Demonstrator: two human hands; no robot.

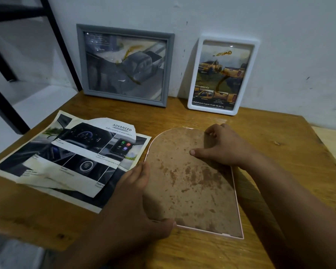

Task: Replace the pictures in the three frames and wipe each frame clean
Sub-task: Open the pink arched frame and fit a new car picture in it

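An arch-topped pink frame point(239, 216) lies face down on the wooden table, its stained brown backing board point(190, 183) facing up. My left hand point(136, 202) holds the frame's lower left edge, thumb along the bottom. My right hand point(223, 146) rests on the board's upper right, fingers curled at the top edge, thumb flat on the board. A grey frame point(169, 74) and a white frame point(255, 74) lean on the wall behind, both holding stained truck pictures. Loose car-brochure pictures point(76, 158) lie at the left.
The wooden table point(270, 133) stands against a white wall. A black metal frame point(52, 26) rises at the back left. A paler wooden surface point(334, 144) adjoins the table on the right.
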